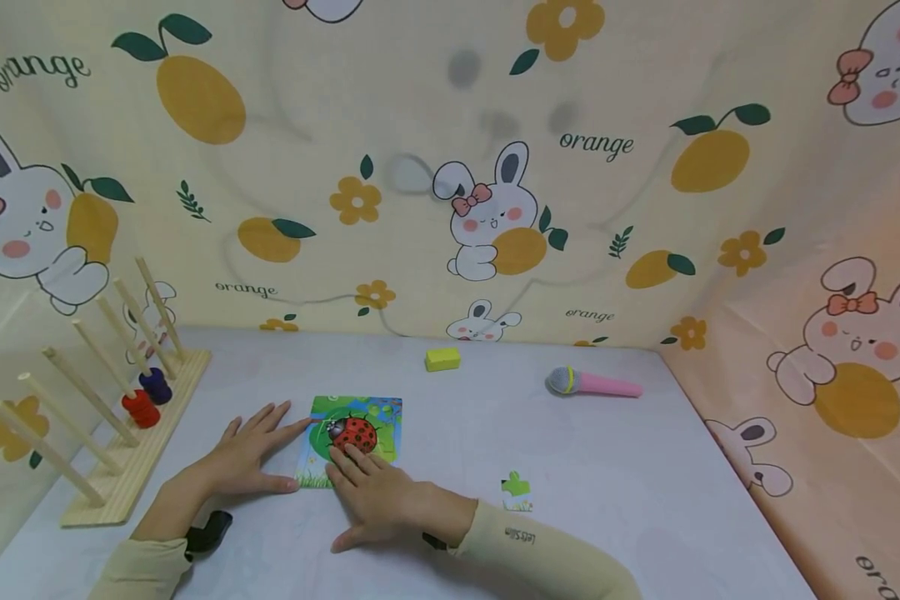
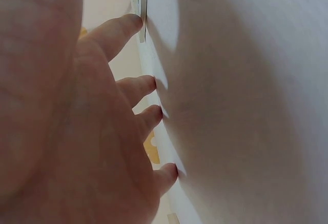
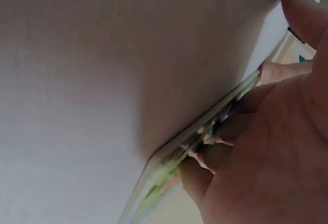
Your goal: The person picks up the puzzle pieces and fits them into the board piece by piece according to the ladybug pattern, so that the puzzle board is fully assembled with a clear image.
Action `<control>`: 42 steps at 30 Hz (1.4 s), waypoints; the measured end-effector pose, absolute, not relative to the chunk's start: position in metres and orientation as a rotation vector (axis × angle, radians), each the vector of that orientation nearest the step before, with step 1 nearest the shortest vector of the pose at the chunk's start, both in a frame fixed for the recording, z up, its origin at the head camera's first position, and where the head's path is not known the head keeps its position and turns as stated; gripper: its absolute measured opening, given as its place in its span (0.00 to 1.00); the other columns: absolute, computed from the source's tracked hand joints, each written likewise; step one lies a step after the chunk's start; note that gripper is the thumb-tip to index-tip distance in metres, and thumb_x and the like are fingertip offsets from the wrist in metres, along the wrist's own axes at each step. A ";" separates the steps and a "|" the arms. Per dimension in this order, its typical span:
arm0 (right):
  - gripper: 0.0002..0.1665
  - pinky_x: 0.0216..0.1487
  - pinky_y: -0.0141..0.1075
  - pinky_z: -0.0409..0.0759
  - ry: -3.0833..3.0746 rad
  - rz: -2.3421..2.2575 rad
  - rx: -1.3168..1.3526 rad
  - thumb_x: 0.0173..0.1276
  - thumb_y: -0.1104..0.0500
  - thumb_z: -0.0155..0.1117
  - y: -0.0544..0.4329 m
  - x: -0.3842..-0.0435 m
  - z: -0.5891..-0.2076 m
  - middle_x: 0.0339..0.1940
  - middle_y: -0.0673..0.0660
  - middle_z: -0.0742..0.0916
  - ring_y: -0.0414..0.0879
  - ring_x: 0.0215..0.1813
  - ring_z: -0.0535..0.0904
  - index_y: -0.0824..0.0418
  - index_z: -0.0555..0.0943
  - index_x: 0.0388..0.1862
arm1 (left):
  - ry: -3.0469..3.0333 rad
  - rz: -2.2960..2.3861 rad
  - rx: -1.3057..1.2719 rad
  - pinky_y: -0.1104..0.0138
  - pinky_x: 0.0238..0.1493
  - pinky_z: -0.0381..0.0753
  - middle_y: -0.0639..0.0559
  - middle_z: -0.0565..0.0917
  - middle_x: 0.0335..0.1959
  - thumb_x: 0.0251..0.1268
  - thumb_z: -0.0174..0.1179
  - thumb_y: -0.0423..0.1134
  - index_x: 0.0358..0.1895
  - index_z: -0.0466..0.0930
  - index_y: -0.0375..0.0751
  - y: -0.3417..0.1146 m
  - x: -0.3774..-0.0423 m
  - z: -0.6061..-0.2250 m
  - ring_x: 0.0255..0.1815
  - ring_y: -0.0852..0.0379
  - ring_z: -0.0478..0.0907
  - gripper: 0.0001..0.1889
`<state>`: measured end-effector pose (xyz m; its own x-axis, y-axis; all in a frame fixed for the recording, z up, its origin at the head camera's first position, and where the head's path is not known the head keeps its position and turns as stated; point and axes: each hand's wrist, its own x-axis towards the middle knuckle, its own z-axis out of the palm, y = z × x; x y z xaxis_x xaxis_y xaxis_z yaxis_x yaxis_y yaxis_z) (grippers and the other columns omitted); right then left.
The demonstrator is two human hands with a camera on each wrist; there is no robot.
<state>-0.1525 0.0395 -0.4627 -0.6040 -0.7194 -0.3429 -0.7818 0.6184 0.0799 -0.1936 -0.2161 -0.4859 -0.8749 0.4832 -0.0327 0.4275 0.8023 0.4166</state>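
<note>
A square ladybug jigsaw puzzle (image 1: 386,417) lies flat on the white table; its lower right part is hidden under my right hand. My left hand (image 1: 246,454) is spread at the board's left side, index fingertip and thumb touching its edge. In the left wrist view, that hand's other fingertips (image 2: 148,83) rest on the table. The straight fingers of my right hand (image 1: 378,497) lie on the picture, with the thumb out on the table. The puzzle board (image 3: 159,183) appears under those fingers in the right wrist view. A loose green jigsaw piece (image 1: 516,485) lies right of my right forearm.
On the left stands a wooden peg rack (image 1: 112,492) with red rings (image 1: 141,409) and dark blue rings (image 1: 155,387). Farther back are a yellow block (image 1: 442,359) and a pink toy microphone (image 1: 603,384). A printed cloth (image 1: 420,108) hangs behind the table.
</note>
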 end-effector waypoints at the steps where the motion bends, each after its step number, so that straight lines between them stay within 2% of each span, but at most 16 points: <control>1: 0.61 0.78 0.41 0.49 2.563 0.323 -1.225 0.64 0.20 0.43 0.040 -0.152 -0.463 0.84 0.56 0.45 0.52 0.82 0.39 0.56 0.45 0.83 | 2.852 0.610 0.724 0.22 0.61 0.43 0.28 0.57 0.75 0.47 0.69 0.69 0.74 0.67 0.48 -0.216 -0.194 -0.486 0.74 0.22 0.48 0.50; 7: 0.61 0.79 0.41 0.47 2.548 0.303 -1.232 0.64 0.19 0.41 0.041 -0.153 -0.460 0.84 0.56 0.45 0.50 0.82 0.37 0.57 0.45 0.83 | 2.856 0.613 0.725 0.22 0.62 0.43 0.28 0.57 0.75 0.47 0.69 0.69 0.73 0.68 0.48 -0.217 -0.194 -0.487 0.74 0.22 0.48 0.50; 15: 0.60 0.78 0.41 0.53 2.569 0.303 -1.197 0.63 0.19 0.43 0.052 -0.139 -0.454 0.83 0.54 0.52 0.51 0.82 0.45 0.57 0.51 0.82 | 2.871 0.605 0.731 0.23 0.62 0.42 0.29 0.57 0.76 0.47 0.68 0.70 0.74 0.67 0.49 -0.218 -0.195 -0.490 0.75 0.23 0.48 0.50; 27: 0.58 0.77 0.40 0.55 2.550 0.206 -1.208 0.66 0.23 0.47 0.057 -0.135 -0.454 0.83 0.56 0.51 0.54 0.82 0.44 0.59 0.52 0.81 | 2.869 0.616 0.741 0.23 0.63 0.42 0.28 0.57 0.76 0.47 0.68 0.70 0.74 0.67 0.48 -0.218 -0.195 -0.491 0.75 0.23 0.48 0.50; 31: 0.57 0.77 0.43 0.54 2.539 0.148 -1.172 0.68 0.24 0.48 0.061 -0.136 -0.450 0.83 0.57 0.51 0.53 0.82 0.44 0.59 0.52 0.82 | 2.857 0.618 0.749 0.23 0.62 0.42 0.28 0.57 0.76 0.48 0.68 0.69 0.74 0.67 0.49 -0.218 -0.195 -0.489 0.74 0.23 0.48 0.50; 37: 0.57 0.76 0.52 0.57 2.598 0.196 -1.130 0.65 0.23 0.50 0.065 -0.134 -0.447 0.81 0.58 0.58 0.55 0.80 0.54 0.57 0.55 0.81 | 2.855 0.595 0.737 0.23 0.62 0.43 0.29 0.57 0.76 0.47 0.69 0.70 0.74 0.67 0.49 -0.216 -0.194 -0.487 0.74 0.23 0.48 0.50; 42: 0.56 0.75 0.54 0.58 2.612 0.202 -1.151 0.65 0.23 0.50 0.067 -0.133 -0.452 0.81 0.58 0.58 0.55 0.80 0.54 0.56 0.57 0.80 | 2.855 0.606 0.723 0.23 0.63 0.42 0.29 0.57 0.76 0.47 0.69 0.70 0.74 0.67 0.49 -0.216 -0.193 -0.487 0.74 0.23 0.48 0.50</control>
